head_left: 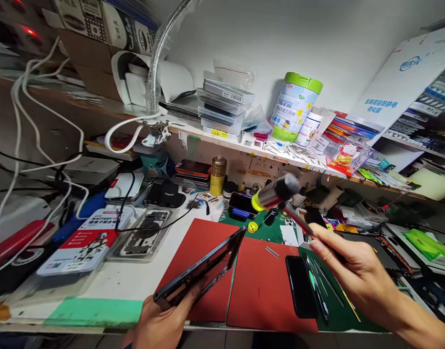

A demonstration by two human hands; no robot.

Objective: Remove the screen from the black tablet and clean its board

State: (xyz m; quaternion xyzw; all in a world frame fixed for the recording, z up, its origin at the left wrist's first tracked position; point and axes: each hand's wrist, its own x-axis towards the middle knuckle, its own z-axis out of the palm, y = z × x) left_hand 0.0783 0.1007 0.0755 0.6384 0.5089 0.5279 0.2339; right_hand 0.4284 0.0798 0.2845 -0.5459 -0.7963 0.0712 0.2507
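Note:
My left hand (pixel 164 320) grips a dark, flat device frame (pixel 204 264), probably from a phone or small tablet, by its lower end. The frame is tilted on edge above the red mat (pixel 259 286). Raised on the right, my right hand (pixel 353 271) is closed round the handle of a small mallet (pixel 277 191). Its head, dark with a yellow end, is smeared by motion and hangs in the air beyond the frame, apart from it. Below my right hand lie a black phone (pixel 300 286) and several thin tools (pixel 317 286).
A yellow spray can (pixel 218 174) stands under the shelf (pixel 251 150). To the left are a battery box (pixel 86 242), an opened phone in a clear tray (pixel 144 235) and loose cables. A small yellow cap (pixel 252 227) lies on the green mat.

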